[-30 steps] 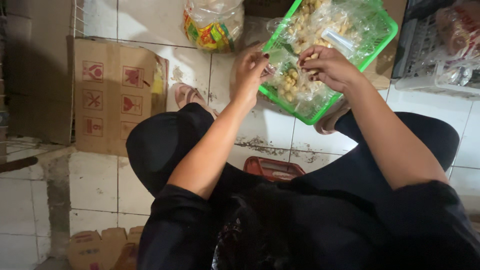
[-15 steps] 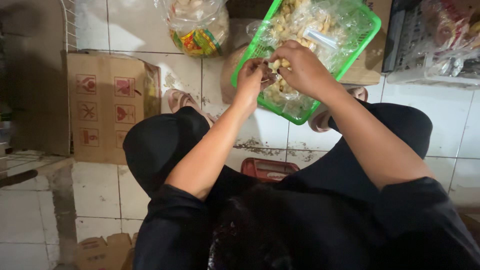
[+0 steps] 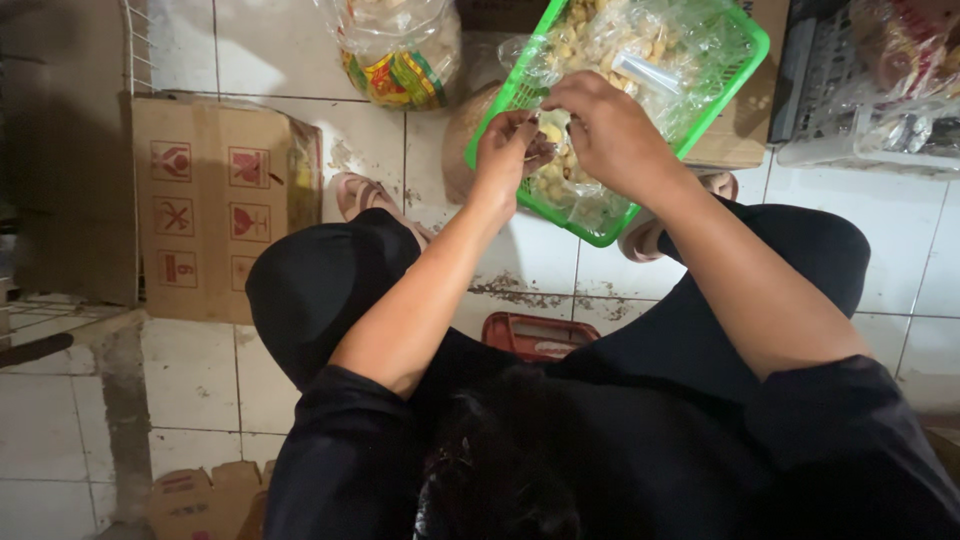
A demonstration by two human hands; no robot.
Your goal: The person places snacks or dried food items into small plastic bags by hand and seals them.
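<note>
A person in black sits low on a white tiled floor, seen from above, both bare forearms reaching forward to a green plastic basket (image 3: 735, 75) just beyond the knees. The basket holds clear bags of small pale yellow snack pieces (image 3: 560, 175) and lies on a slant, its long axis running from near left to far right. The left hand (image 3: 505, 150) is at the basket's near left rim, fingers pinched narrowly on a small clear bag (image 3: 548, 135) of the snacks. The right hand (image 3: 615, 130) curls over the same bag from the right, knuckles up, fingertips hidden, so its grip cannot be made out. The two hands almost touch. A flattened cardboard box (image 3: 205, 205) lies to the left, and a large clear sack (image 3: 395, 50) beyond it.
</note>
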